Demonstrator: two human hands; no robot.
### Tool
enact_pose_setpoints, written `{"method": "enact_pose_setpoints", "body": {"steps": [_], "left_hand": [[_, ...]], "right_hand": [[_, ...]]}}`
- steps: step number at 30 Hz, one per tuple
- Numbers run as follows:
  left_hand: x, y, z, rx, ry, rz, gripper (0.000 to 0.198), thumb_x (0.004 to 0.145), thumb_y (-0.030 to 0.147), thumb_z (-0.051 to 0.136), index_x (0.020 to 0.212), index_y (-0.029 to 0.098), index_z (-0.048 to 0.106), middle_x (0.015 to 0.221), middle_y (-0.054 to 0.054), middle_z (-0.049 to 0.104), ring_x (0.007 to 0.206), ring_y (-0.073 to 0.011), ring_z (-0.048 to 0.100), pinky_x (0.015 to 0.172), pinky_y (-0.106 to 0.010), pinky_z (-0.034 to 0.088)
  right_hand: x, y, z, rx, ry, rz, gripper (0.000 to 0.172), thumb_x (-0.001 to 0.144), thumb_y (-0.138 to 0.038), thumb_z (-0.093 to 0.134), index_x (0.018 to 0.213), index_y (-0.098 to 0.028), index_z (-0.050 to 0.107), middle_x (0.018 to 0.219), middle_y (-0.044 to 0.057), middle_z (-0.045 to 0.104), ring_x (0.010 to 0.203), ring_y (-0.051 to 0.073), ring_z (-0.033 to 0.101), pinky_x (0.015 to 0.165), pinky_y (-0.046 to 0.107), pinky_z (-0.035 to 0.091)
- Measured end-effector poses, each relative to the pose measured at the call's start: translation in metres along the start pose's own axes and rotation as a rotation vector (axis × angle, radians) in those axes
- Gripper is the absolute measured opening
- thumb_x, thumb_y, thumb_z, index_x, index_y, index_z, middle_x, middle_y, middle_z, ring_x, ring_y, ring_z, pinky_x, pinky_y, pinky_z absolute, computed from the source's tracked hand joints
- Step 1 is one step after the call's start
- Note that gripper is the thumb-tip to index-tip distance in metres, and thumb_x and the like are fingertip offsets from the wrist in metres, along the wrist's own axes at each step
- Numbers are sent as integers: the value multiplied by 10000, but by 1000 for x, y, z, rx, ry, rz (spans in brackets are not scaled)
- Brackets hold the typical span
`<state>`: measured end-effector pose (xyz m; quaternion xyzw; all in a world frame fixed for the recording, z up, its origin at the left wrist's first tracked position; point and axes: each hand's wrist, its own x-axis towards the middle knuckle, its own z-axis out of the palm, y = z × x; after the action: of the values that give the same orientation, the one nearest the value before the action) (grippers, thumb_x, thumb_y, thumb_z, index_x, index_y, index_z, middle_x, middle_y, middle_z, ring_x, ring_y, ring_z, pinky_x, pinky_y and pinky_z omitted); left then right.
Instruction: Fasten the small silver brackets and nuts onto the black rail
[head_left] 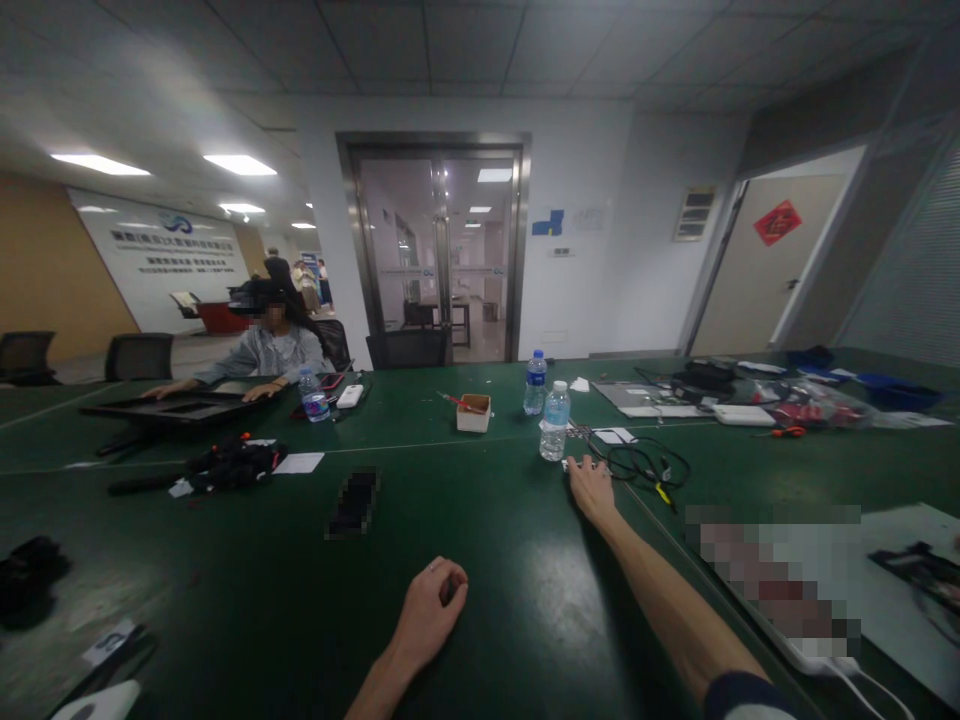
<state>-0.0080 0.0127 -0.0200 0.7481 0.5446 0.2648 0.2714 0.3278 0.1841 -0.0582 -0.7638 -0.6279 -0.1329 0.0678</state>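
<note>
My right hand (592,490) reaches far forward over the green table, its fingers spread and pointing down at a small whitish flat thing, mostly covered by the fingertips. I cannot make out its kind. Just beyond the fingers stands a clear water bottle (555,422), and a second bottle (535,384) with a blue cap is behind it. Coiled black cables (645,462) with a yellow end lie right of that hand. Nearer to me, my left hand (433,605) rests at the table with its fingers curled in towards the thumb. Nothing shows inside the curl.
A small white box (473,414) with a red-handled tool stands mid-table. A dark phone-like slab (355,503) lies left of centre. Black gear (232,463) sits farther left. Another person (274,345) sits behind a black tray (187,403). Tools and bags (817,408) spread at the right.
</note>
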Motion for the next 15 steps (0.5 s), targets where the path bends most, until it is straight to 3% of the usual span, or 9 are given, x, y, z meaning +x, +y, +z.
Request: {"method": "enact_pose_setpoints", "body": {"steps": [3, 8, 12, 15], "left_hand": [[0, 0, 1, 1, -3, 1, 135, 872, 159, 507, 880, 183, 639, 891, -26, 604, 741, -174, 570, 661, -267, 477], [0, 1, 0, 9, 8, -3, 119, 872, 172, 524, 864, 183, 642, 877, -21, 605, 738, -174, 567, 650, -261, 465], [0, 5, -1, 20, 20, -5, 116, 854, 142, 535, 849, 180, 644, 859, -16, 608, 741, -171, 568, 651, -250, 458], [-1, 6, -1, 31, 37, -11, 121, 850, 134, 530, 832, 177, 643, 838, -14, 607, 754, -171, 568, 668, -246, 456]], "right_hand": [[0, 0, 1, -2, -9, 1, 373, 969, -171, 285, 1204, -245, 564, 1202, 171, 494, 1054, 322, 479, 760, 387, 394], [-1, -1, 1, -1, 2, 13, 413, 972, -173, 255, 1309, -232, 487, 1237, 194, 473, 1073, 335, 482, 780, 417, 395], [-2, -1, 2, 4, -8, 3, 394, 972, -183, 267, 1245, -238, 546, 1232, 176, 487, 1073, 332, 498, 798, 420, 396], [-3, -1, 3, 10, -8, -4, 421, 972, -190, 261, 1324, -245, 485, 1263, 182, 479, 1085, 331, 499, 823, 437, 393]]}}
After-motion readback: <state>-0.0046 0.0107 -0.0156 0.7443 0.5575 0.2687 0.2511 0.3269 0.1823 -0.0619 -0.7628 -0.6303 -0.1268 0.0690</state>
